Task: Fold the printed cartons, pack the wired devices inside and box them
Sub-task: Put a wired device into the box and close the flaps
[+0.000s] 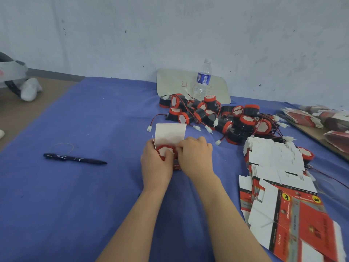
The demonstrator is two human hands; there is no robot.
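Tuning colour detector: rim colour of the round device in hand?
Red, on the round wired device; head view.

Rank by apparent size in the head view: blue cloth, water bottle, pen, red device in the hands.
1. blue cloth
2. water bottle and pen: unsure, the bottle stands farther away
3. red device, partly hidden

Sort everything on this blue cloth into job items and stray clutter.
Job: half-folded red printed carton, red-and-black round wired device inside it, pile of loose wired devices, stack of flat printed cartons.
Stray: clear plastic water bottle, dark blue pen, thin rubber band.
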